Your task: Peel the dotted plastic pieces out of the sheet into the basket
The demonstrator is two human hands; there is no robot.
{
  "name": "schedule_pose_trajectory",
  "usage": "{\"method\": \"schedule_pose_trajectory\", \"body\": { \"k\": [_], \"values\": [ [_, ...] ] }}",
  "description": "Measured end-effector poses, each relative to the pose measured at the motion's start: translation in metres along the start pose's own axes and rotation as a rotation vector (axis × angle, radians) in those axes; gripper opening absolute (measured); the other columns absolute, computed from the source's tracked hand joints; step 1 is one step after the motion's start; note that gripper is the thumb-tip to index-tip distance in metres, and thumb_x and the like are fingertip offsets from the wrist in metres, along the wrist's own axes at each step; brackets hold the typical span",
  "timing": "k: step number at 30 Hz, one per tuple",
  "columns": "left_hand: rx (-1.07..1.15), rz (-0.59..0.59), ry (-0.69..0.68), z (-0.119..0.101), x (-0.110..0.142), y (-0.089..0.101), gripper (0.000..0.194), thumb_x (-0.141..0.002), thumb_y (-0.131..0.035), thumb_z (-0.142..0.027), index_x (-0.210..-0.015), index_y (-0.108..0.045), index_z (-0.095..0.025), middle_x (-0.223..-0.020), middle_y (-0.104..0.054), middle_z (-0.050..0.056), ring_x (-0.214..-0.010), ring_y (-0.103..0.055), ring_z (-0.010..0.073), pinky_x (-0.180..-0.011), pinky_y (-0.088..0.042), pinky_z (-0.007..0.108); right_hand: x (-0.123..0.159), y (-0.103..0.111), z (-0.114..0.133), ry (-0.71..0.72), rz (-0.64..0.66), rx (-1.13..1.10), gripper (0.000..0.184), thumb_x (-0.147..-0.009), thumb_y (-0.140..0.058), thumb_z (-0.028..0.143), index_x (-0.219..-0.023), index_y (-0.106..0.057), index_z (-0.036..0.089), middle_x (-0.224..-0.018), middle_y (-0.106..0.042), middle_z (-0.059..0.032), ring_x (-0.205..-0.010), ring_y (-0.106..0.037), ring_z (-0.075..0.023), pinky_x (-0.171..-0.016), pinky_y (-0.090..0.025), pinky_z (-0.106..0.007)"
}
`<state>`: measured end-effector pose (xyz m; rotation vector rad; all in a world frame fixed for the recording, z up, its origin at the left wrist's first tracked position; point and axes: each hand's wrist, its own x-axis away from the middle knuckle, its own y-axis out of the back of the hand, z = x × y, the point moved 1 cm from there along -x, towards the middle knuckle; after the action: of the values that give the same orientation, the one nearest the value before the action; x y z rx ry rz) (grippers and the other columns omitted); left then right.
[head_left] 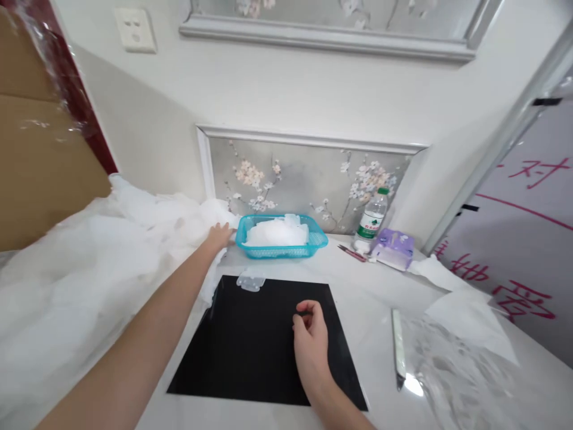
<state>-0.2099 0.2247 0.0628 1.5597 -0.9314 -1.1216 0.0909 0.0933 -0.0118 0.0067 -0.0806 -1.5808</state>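
My left hand (220, 236) reaches far forward and rests on the right edge of a large heap of thin white sheets (102, 251), beside the blue basket. Its fingers look stretched out over the sheets, though small in view. My right hand (311, 334) hovers over the right half of a black square board (250, 346). Its fingers are loosely curled, with a gap between thumb and forefinger and nothing visible in them. A small translucent cut piece (250, 281) lies at the board's far edge. The blue plastic basket (282, 252) holds a stack of white pieces (277, 232).
Against the wall stand a water bottle (372, 221) and a purple tissue pack (394, 248), with red-handled snips (352, 253) nearby. A pale-handled cutter (398, 349) lies right of the board, beside clear plastic film (461, 376) and white scraps (474, 319). A whiteboard (528, 239) leans at right.
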Motion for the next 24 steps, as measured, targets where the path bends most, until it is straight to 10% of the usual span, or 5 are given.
{"method": "schedule_pose_trajectory", "body": {
  "k": [5,12,18,21,24],
  "values": [
    [0.152,-0.153,0.016,0.020,0.002,0.000,0.030,-0.079,-0.053,-0.026,-0.106,-0.064,-0.021,-0.103,-0.069,0.009,-0.102,-0.060,0.0264,-0.089,-0.043,0.036,0.000,0.001,0.004,0.006,-0.002,0.027,0.013,-0.072,-0.044,0.022,-0.085,-0.047,0.021,-0.062,-0.039,0.0048,-0.055,-0.042,-0.0125,-0.054,-0.036,-0.025],
    [0.406,-0.658,0.258,0.051,0.026,0.048,0.038,-0.086,-0.040,-0.034,-0.103,-0.057,-0.005,-0.087,-0.064,0.013,-0.078,-0.059,0.0233,-0.070,-0.047,0.036,-0.001,0.003,0.005,0.016,-0.027,0.049,0.014,-0.070,-0.045,0.020,-0.083,-0.048,0.021,-0.063,-0.040,0.0049,-0.055,-0.043,-0.0121,-0.054,-0.036,-0.025],
    [0.587,-0.885,0.115,0.010,0.075,0.077,0.043,-0.088,-0.042,-0.046,-0.108,-0.057,-0.012,-0.084,-0.062,0.004,-0.071,-0.056,0.0140,-0.064,-0.046,0.026,-0.002,0.003,0.002,0.036,-0.027,0.042,0.014,-0.069,-0.046,0.019,-0.083,-0.048,0.021,-0.063,-0.042,0.0050,-0.056,-0.045,-0.0121,-0.057,-0.037,-0.025],
    [0.639,-0.740,-0.046,-0.033,0.104,0.064,0.051,-0.087,-0.043,-0.050,-0.124,-0.050,-0.015,-0.082,-0.065,0.005,-0.067,-0.059,0.0156,-0.059,-0.047,0.026,-0.002,0.002,0.001,0.037,-0.024,0.019,0.015,-0.069,-0.046,0.021,-0.084,-0.047,0.021,-0.064,-0.043,0.0049,-0.056,-0.045,-0.0120,-0.056,-0.037,-0.025],
    [0.489,-0.242,-0.481,-0.076,0.126,0.035,0.047,-0.090,-0.038,-0.046,-0.129,-0.047,-0.023,-0.120,-0.061,0.008,-0.110,-0.055,0.0214,-0.090,-0.044,0.033,-0.001,0.002,0.000,0.062,-0.034,-0.019,0.015,-0.068,-0.046,0.021,-0.083,-0.047,0.021,-0.064,-0.043,0.0049,-0.057,-0.045,-0.0120,-0.056,-0.037,-0.025]
  ]
}}
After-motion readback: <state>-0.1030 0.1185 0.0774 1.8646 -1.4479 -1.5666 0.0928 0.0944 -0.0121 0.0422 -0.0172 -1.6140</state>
